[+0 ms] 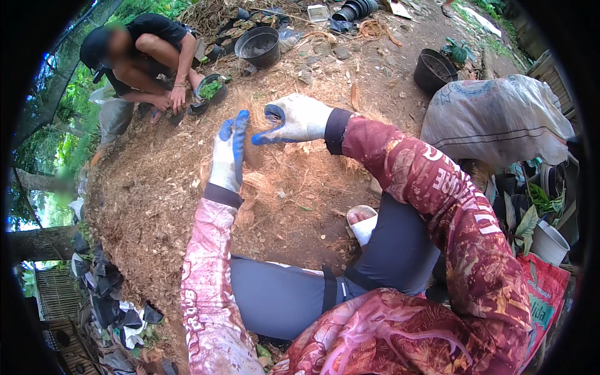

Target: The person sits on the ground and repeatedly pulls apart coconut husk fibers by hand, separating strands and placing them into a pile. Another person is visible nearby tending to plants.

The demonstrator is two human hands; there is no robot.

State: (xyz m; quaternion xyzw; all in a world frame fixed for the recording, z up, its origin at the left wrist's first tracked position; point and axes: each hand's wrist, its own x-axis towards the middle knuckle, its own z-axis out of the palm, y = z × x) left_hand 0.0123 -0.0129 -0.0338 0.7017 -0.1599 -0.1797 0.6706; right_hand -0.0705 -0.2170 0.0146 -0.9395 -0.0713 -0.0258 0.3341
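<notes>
Both my hands wear white knit gloves with blue palms and are raised over a pile of loose brown fibre, which looks like coconut husk. My left hand (pixel 229 150) points upward with its fingers close together, at the edge of a blurred tuft of coconut fibre (pixel 255 111). Facing it, my right hand (pixel 299 119) bends its thumb and fingers round the other side of that tuft. Fine strands hang between the two hands, and the gloves partly hide the grip. Below them lies the loose coconut fibre pile (pixel 281 165).
A co-worker (pixel 147 59) squats at the far left, hands near a pot with green seedlings (pixel 210 89). Black pots (pixel 258 47) (pixel 435 67) stand farther back. At right sits a bulging white sack (pixel 497 119), with a white pot (pixel 550 242) and red bag (pixel 542 281) nearer me.
</notes>
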